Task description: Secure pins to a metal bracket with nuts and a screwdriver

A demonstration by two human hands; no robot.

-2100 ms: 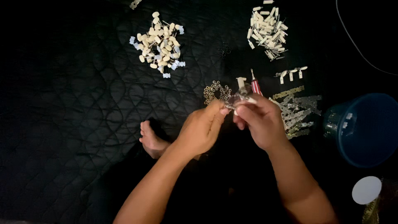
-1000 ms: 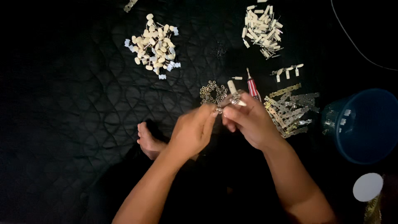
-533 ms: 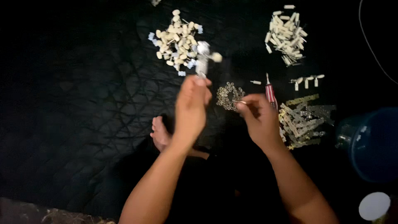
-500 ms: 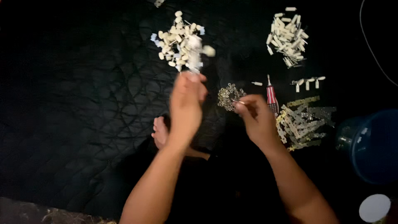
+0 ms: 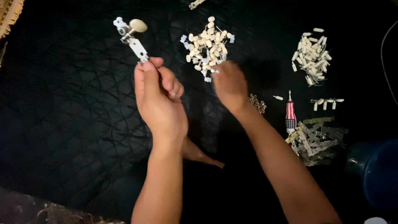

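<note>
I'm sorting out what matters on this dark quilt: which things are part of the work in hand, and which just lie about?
In hand:
- left hand holds up a metal tuning peg with cream knob
- right hand reaches the pile of cream knobs

Lying about:
- striped screwdriver
- heap of metal plates
- second pale pile
- small metal bits
- blue tub

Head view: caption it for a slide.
Left hand lifts a small metal part with a cream knob; right hand reaches the cream pile.

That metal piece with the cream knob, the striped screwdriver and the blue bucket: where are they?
Metal piece with cream knob (image 5: 132, 38), head view, on its metal plate.
Striped screwdriver (image 5: 290, 116), head view, on its handle.
Blue bucket (image 5: 379, 172), head view, on its wall.
</note>
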